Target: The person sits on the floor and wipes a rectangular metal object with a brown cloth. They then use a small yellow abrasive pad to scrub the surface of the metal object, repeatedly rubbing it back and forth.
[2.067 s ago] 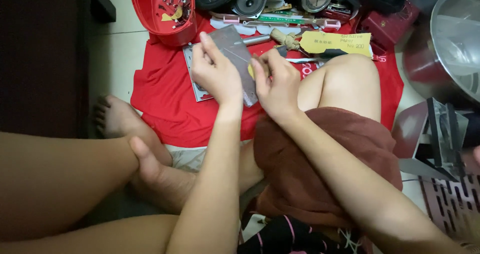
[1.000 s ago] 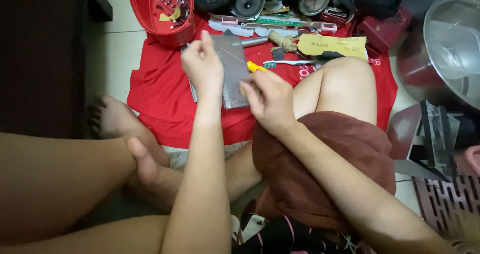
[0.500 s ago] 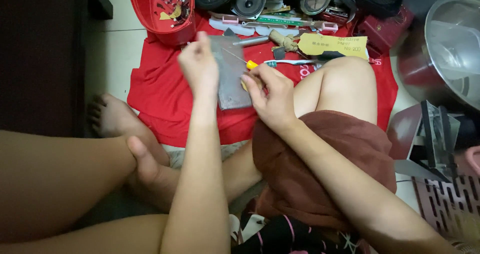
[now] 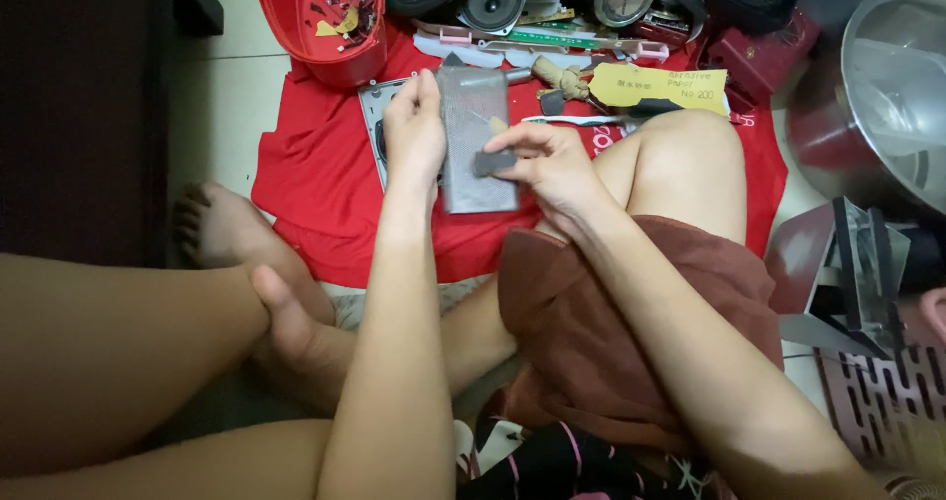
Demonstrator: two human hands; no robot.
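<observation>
Grey metal plate | left hand clamps its edge | right hand pinches dark pad | keep pad flat, plate braced.

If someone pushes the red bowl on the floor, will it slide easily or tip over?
The red bowl looks like thin plastic holding only a few small parts, so it is probably light and would slide easily. Part of it seems to rest on the red cloth, which may drag a little. Its rounded, wide shape suggests it would rock rather than tip.
</observation>
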